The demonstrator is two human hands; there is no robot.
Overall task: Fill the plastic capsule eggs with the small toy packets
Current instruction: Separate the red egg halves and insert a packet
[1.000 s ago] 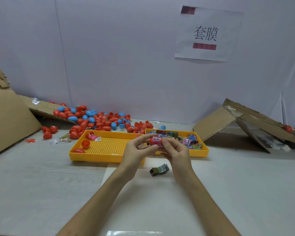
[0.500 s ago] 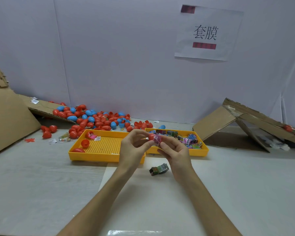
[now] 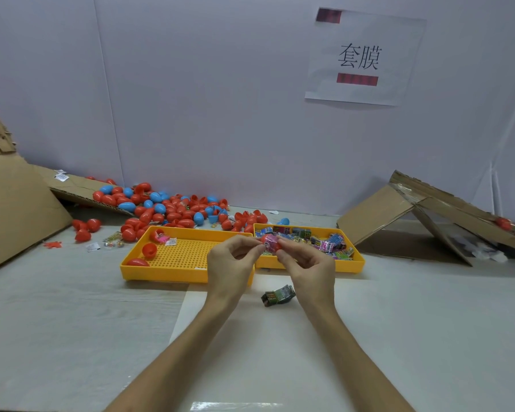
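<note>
Both hands meet above the seam of two yellow trays. My left hand [image 3: 231, 264] and my right hand [image 3: 306, 263] pinch a red capsule egg [image 3: 265, 239] with a pink toy packet [image 3: 272, 241] sticking out of it. The right yellow tray [image 3: 356, 264] holds several colourful toy packets [image 3: 324, 240]. The left yellow tray [image 3: 134, 267] holds a few red egg halves [image 3: 149, 250] and one pink packet. A dark green packet [image 3: 278, 295] lies on the white sheet just below my right hand. A pile of red and blue eggs [image 3: 167, 208] sits at the back.
Cardboard sheets lean at the far left [image 3: 15, 209] and at the right [image 3: 414, 221], with a few red eggs on the right one. Loose eggs and small wrappers [image 3: 101, 242] lie left of the trays. A paper sign [image 3: 364, 56] hangs on the back wall.
The hands have shifted slightly on the egg and packet; the pink packet now shows more between the fingertips. The trays and the green packet have not moved.
</note>
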